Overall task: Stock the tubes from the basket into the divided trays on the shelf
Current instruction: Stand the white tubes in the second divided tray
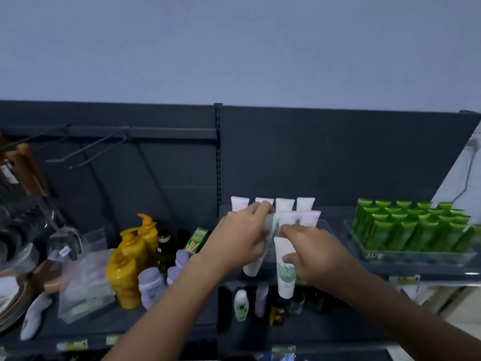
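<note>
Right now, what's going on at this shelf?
A person is stocking white tubes into a clear divided tray on the shelf. The left hand holds one white tube by its upper end; the right hand grips another white tube with green print. Several white tubes already stand at the tray's back. The neighbouring tray of green tubes looks full. No basket is in view.

**Dark shelving, stocked in rows**

The upper shelf (429, 276) carries a clear tray (416, 256) packed with upright green tubes (411, 225); to its left stand white tubes (286, 205) in two rows. The lower shelf (161, 324) holds yellow pump bottles (130, 261), lilac bottles (151, 285), a clear box (86, 285) and stacked plates (13, 298) at far left.
</note>
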{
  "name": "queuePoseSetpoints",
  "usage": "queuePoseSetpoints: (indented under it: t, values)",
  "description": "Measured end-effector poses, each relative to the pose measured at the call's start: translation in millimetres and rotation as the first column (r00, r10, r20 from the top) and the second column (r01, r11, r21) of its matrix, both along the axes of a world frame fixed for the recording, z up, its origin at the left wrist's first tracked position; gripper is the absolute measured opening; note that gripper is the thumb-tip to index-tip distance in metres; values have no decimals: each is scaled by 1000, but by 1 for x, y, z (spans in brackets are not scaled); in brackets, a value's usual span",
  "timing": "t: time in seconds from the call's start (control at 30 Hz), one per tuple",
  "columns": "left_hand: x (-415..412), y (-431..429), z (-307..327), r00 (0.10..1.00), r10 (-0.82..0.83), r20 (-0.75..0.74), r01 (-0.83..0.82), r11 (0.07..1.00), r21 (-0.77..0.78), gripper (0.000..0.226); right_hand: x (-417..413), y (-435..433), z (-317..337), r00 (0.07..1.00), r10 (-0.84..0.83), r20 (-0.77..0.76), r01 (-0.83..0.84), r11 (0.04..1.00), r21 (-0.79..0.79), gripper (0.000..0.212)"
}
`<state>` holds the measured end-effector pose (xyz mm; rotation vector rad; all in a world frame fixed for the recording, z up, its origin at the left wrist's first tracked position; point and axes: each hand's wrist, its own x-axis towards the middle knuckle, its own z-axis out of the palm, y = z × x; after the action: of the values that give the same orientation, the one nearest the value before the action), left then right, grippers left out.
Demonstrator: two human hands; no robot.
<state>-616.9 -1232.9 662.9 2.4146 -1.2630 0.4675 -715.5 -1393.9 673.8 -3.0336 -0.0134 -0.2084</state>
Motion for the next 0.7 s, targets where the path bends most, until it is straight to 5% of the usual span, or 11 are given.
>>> queuePoseSetpoints:
  t: [0.3, 0.5, 0.7]
  values:
    - [22, -154, 54, 994, -51, -100, 27, 973, -230, 27, -2, -135, 37, 995, 70, 74, -80, 986, 144, 24]
    - [58, -212, 53, 988, -46, -146, 30, 993, -111, 28, 16, -196, 35, 964, 137, 226, -164, 981, 105, 26]
    - [92, -247, 26, 1000, 2, 0, -2, 999, 48, 24, 41, -224, 19, 978, 92, 188, -128, 973, 190, 28]
